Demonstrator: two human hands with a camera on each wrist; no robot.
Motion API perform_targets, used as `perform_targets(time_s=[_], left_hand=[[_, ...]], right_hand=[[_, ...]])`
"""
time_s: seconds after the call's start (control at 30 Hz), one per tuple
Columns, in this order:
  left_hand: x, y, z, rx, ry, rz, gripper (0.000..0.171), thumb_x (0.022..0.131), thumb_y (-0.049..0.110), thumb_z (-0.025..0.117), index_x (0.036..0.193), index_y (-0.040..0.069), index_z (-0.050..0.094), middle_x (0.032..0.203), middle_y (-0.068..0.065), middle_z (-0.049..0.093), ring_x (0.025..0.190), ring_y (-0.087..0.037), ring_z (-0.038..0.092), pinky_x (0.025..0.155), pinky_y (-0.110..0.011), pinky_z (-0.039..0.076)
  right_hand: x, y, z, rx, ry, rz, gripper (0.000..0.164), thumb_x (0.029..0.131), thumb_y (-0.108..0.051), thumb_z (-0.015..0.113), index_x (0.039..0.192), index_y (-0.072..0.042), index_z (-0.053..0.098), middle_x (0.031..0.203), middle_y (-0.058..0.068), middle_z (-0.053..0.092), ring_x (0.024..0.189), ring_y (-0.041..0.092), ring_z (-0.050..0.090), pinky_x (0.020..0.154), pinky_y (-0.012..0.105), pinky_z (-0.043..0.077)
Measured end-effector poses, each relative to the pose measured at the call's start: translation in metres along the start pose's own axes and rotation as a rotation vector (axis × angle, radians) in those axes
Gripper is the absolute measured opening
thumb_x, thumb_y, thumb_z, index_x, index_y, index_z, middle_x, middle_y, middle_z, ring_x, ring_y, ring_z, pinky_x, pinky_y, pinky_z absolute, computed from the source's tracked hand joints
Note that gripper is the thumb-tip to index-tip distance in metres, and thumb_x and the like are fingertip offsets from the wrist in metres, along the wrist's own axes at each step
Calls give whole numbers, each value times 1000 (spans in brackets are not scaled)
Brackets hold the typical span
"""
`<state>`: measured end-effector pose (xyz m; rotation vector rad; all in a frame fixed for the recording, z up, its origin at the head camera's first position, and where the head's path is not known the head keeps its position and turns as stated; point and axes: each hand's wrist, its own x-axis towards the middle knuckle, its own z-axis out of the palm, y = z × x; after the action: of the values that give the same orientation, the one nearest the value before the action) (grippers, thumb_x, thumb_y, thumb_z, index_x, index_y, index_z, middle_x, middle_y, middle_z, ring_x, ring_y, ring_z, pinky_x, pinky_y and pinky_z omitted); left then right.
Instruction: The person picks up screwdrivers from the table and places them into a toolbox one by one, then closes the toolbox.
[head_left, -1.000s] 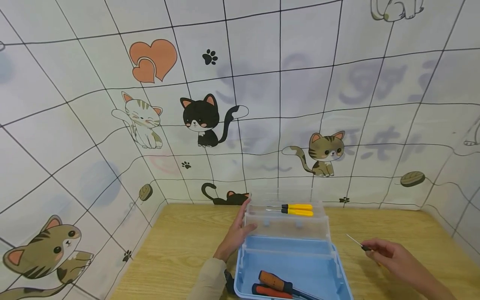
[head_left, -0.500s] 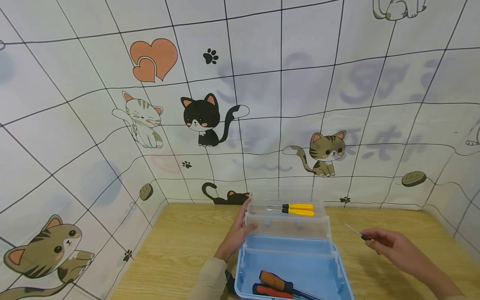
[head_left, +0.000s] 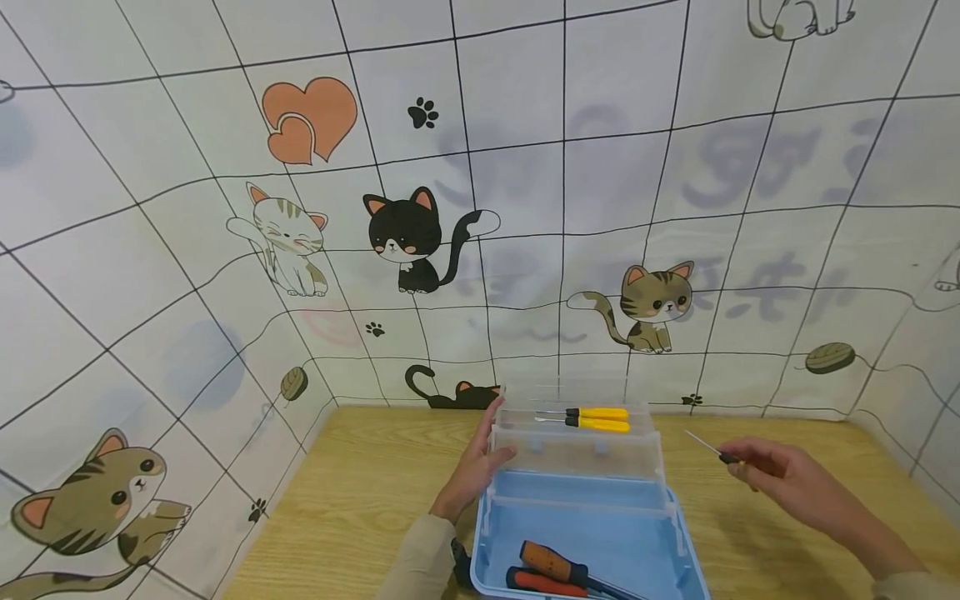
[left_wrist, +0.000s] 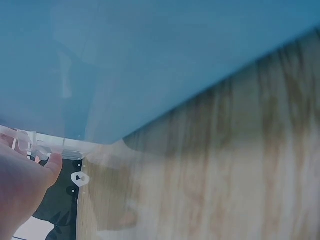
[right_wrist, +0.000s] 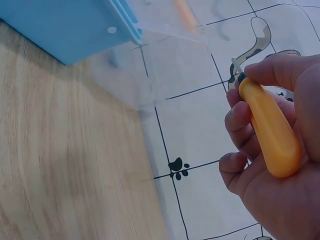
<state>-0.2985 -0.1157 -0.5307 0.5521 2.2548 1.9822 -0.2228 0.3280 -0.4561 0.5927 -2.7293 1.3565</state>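
My right hand holds a small screwdriver above the table, right of the toolbox. Its yellow handle lies along the curled fingers, and the thin shaft points up and left. My left hand grips the left edge of the raised clear lid, thumb in front and fingers partly hidden behind. Two yellow-handled screwdrivers, an upper one and a lower one, lie side by side in the lid's compartment. In the blue toolbox base rest a brown-handled screwdriver and a red-and-black-handled tool.
The toolbox stands on a wood-grain table. Behind the table rises a white sheet with grid lines and printed cats. A dark object sits by the toolbox's left side, beside the left sleeve.
My right hand has risen slightly with the small screwdriver, whose tip has moved up and a little left. The left hand keeps its grip on the lid, and the other tools lie where they were.
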Motion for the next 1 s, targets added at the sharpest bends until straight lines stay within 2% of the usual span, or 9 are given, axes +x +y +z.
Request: perform_targets(time_s=[0.13, 0.3, 0.47, 0.7, 0.83, 1.0], left_hand=[[0, 1, 0, 9, 4, 4, 80, 97, 11, 59, 158, 41, 14, 157, -1, 30, 140, -27, 33, 109, -59, 33], [0, 1, 0, -7, -10, 0, 81, 97, 11, 58, 158, 38, 13, 152, -3, 33, 135, -29, 39, 106, -56, 39], [0, 2, 0, -12, -15, 5, 79, 98, 11, 56, 157, 42, 14, 152, -6, 33, 132, -30, 42, 103, -55, 42], [2, 3, 0, 6, 1, -5, 81, 98, 9, 58, 158, 37, 13, 153, -4, 33, 132, -27, 43, 105, -52, 41], [2, 3, 0, -4, 0, -2, 81, 98, 9, 58, 159, 36, 11, 153, -6, 32, 132, -28, 42, 105, -52, 41], [2, 0, 0, -11, -5, -1, 81, 98, 7, 58, 159, 34, 12, 151, -5, 34, 130, -27, 44, 103, -51, 43]], right_hand=[[3, -1, -2, 8, -7, -26, 26, 101, -10, 56, 124, 4, 60, 108, -20, 65, 92, -3, 63, 67, 25, 52], [6, -4, -4, 10, -6, -24, 27, 101, -10, 56, 124, 6, 59, 106, -18, 66, 90, -1, 63, 66, 25, 52], [11, -9, -4, 2, 8, -30, 27, 101, -10, 57, 123, 5, 59, 103, -15, 66, 85, 2, 63, 64, 26, 51], [15, -15, -8, 17, -2, -45, 29, 102, -11, 56, 126, 5, 58, 105, -16, 65, 86, 4, 63, 64, 26, 50], [17, -16, -8, 38, 2, -61, 29, 102, -9, 55, 126, 6, 57, 101, -10, 66, 82, 8, 61, 62, 28, 49], [19, -19, -9, 30, 0, -38, 30, 102, -12, 55, 128, 3, 58, 100, -8, 66, 84, 6, 62, 64, 27, 50]])
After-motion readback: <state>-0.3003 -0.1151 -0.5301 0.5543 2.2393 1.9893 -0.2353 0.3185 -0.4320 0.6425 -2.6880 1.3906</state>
